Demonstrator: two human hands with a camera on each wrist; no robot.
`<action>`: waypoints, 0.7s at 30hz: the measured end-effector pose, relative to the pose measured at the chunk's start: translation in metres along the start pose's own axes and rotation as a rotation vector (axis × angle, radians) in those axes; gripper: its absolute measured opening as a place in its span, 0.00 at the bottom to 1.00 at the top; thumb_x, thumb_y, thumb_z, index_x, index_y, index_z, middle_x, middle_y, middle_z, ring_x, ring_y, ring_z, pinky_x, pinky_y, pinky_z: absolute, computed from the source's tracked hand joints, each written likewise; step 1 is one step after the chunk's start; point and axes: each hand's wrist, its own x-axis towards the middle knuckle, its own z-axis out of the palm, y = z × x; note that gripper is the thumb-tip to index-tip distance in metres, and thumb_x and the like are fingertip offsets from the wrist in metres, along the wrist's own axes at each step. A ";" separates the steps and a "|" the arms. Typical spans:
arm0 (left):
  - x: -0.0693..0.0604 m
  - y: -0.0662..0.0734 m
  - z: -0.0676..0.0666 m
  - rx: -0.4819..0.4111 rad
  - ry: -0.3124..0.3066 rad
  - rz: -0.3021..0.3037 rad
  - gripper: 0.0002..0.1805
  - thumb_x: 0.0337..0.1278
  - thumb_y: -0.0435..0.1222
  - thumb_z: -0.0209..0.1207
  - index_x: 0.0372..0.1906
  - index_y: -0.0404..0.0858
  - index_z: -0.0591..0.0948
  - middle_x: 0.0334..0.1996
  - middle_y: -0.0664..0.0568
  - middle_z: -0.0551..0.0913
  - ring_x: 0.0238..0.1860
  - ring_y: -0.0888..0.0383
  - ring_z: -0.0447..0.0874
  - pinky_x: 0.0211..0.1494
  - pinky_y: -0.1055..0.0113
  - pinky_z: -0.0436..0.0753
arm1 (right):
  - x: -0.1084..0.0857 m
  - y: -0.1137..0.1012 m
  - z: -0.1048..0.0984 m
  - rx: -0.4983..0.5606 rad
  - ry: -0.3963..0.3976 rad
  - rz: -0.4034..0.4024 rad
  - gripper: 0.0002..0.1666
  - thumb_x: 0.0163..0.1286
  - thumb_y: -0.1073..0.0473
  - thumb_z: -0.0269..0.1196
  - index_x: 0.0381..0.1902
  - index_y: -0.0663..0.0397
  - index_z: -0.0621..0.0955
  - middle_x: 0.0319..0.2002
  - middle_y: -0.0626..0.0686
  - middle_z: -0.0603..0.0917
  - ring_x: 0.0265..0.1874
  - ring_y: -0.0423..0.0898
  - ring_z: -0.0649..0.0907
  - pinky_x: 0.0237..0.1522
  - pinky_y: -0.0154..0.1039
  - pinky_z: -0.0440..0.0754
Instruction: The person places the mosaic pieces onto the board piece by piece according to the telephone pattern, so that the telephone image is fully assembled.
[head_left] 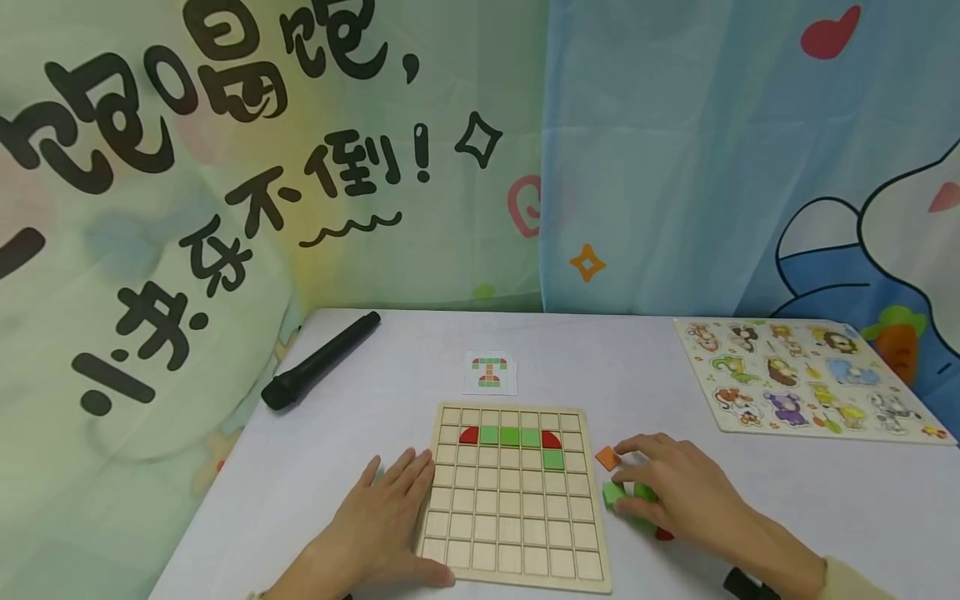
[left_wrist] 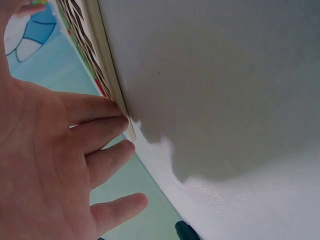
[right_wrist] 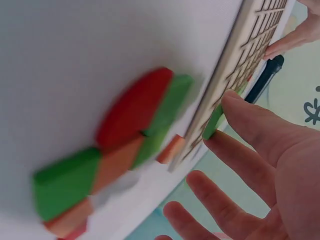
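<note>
A wooden grid board (head_left: 510, 527) holds red rounded pieces (head_left: 468, 435) at both ends of a row of green squares (head_left: 509, 437), with another green square (head_left: 553, 460) below the right end. My left hand (head_left: 378, 521) rests along the board's left edge, fingers straight and thumb at its lower left corner; in the left wrist view, fingertips of the hand (left_wrist: 60, 150) touch the board's side (left_wrist: 111, 65). Right of the board, my right hand (head_left: 686, 492) pinches a green block (head_left: 613, 494); the right wrist view shows this block (right_wrist: 214, 121) between thumb and index finger.
Loose red (right_wrist: 135, 110), green (right_wrist: 67, 181) and orange (right_wrist: 117, 162) blocks lie under my right hand; one orange block (head_left: 607, 457) is beside the board. A pattern card (head_left: 490, 388), black microphone-like object (head_left: 321, 362) and animal puzzle board (head_left: 810, 425) lie farther back.
</note>
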 end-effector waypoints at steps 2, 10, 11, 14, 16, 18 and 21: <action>0.000 0.000 0.000 -0.001 -0.003 -0.001 0.72 0.35 0.81 0.59 0.79 0.35 0.62 0.81 0.45 0.61 0.81 0.45 0.59 0.79 0.36 0.61 | 0.005 -0.004 -0.003 -0.008 0.029 -0.029 0.14 0.56 0.41 0.77 0.39 0.34 0.91 0.54 0.45 0.86 0.52 0.48 0.83 0.47 0.50 0.83; 0.000 0.000 0.000 -0.004 0.002 0.001 0.71 0.35 0.81 0.59 0.79 0.36 0.62 0.81 0.45 0.61 0.81 0.45 0.59 0.78 0.36 0.61 | 0.037 -0.028 -0.007 -0.005 0.110 -0.167 0.14 0.57 0.43 0.77 0.39 0.39 0.92 0.52 0.47 0.87 0.50 0.49 0.84 0.42 0.47 0.82; 0.000 0.000 0.000 -0.002 0.004 0.001 0.71 0.35 0.81 0.59 0.79 0.36 0.62 0.81 0.45 0.61 0.81 0.45 0.59 0.78 0.36 0.61 | 0.043 -0.032 -0.007 -0.003 0.117 -0.185 0.14 0.57 0.43 0.76 0.38 0.39 0.92 0.52 0.47 0.87 0.50 0.49 0.84 0.42 0.46 0.81; 0.000 0.000 0.000 -0.002 0.004 0.001 0.71 0.35 0.82 0.59 0.79 0.36 0.62 0.81 0.45 0.61 0.81 0.45 0.59 0.78 0.36 0.61 | 0.059 -0.045 -0.004 -0.005 0.125 -0.229 0.12 0.58 0.45 0.77 0.37 0.40 0.91 0.51 0.48 0.87 0.49 0.49 0.84 0.43 0.46 0.82; 0.000 0.000 0.001 -0.004 0.002 -0.002 0.71 0.35 0.82 0.59 0.79 0.36 0.62 0.81 0.45 0.61 0.81 0.45 0.59 0.78 0.36 0.61 | 0.069 -0.054 -0.001 -0.009 0.128 -0.257 0.10 0.58 0.45 0.77 0.35 0.40 0.91 0.50 0.48 0.87 0.48 0.48 0.84 0.43 0.46 0.82; -0.001 0.000 0.001 -0.005 -0.001 -0.004 0.72 0.35 0.82 0.58 0.79 0.36 0.62 0.81 0.45 0.60 0.82 0.45 0.58 0.79 0.36 0.61 | 0.078 -0.062 0.003 -0.008 0.126 -0.273 0.10 0.59 0.45 0.76 0.35 0.40 0.91 0.50 0.48 0.88 0.48 0.48 0.84 0.43 0.46 0.82; -0.001 0.000 0.000 -0.010 -0.002 -0.007 0.72 0.35 0.82 0.58 0.79 0.36 0.62 0.81 0.45 0.61 0.82 0.45 0.58 0.79 0.35 0.61 | 0.091 -0.074 0.009 0.000 0.119 -0.284 0.10 0.60 0.45 0.75 0.35 0.40 0.91 0.50 0.48 0.88 0.47 0.48 0.84 0.44 0.46 0.81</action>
